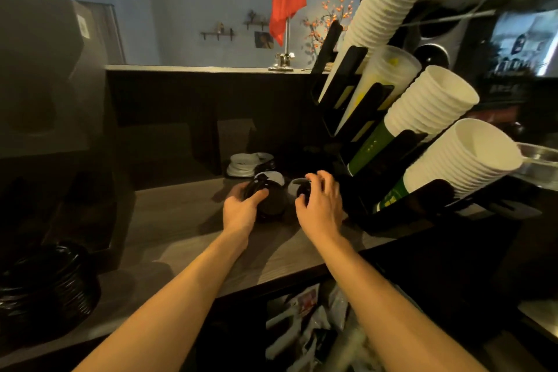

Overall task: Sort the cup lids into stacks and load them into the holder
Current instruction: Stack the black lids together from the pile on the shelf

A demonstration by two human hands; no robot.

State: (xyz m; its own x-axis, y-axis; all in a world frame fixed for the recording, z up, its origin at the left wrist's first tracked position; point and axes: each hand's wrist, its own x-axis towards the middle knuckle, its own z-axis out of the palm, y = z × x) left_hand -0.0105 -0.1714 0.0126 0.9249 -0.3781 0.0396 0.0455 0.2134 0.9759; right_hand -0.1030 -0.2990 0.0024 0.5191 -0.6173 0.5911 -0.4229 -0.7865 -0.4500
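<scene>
On the wooden counter my left hand grips a stack of black cup lids. My right hand curls its fingers around a single black lid just to the right of that stack. Behind the hands lie loose white lids, and a short pile of white lids sits further back. The black holder stands immediately right of my right hand, its slanted slots filled with stacks of white paper cups.
A tall stack of black lids rests at the counter's near left edge. A dark machine fills the left side. A dark back wall with a ledge closes the counter. Below the counter's front edge lies clutter of bags.
</scene>
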